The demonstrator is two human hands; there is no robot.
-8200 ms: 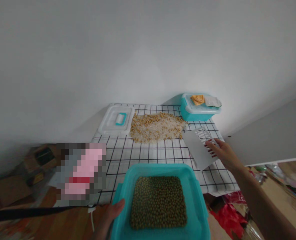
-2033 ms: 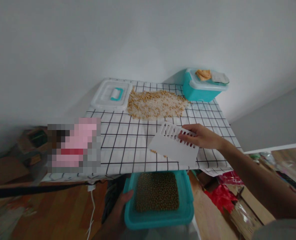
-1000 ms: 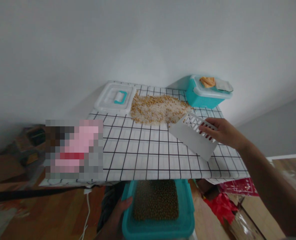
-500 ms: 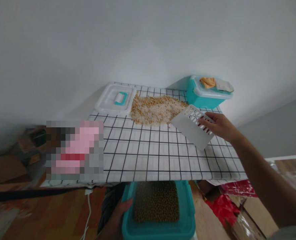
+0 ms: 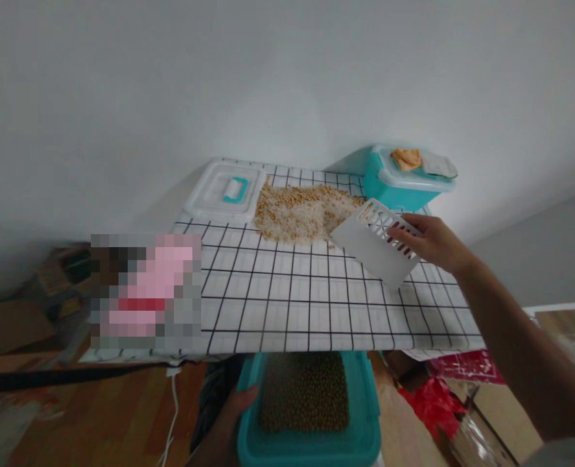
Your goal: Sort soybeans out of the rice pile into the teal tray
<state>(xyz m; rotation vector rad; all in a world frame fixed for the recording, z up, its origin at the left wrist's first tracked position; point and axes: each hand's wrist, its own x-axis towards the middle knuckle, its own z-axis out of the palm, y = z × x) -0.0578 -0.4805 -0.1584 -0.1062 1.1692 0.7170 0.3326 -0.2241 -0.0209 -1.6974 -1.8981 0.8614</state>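
Right hand (image 5: 427,241): fingers grasp the white plate (image 5: 367,243) by its slotted side.
White plate: over the checked tablecloth (image 5: 277,298), beside the bean-and-grain pile (image 5: 299,214); long axis slants from far left to near right.
Left hand (image 5: 233,410): grasps the teal tub (image 5: 311,449), thumb on rim, other fingers hidden.
Maroon packaging (image 5: 467,366): marks too blurred for reading.
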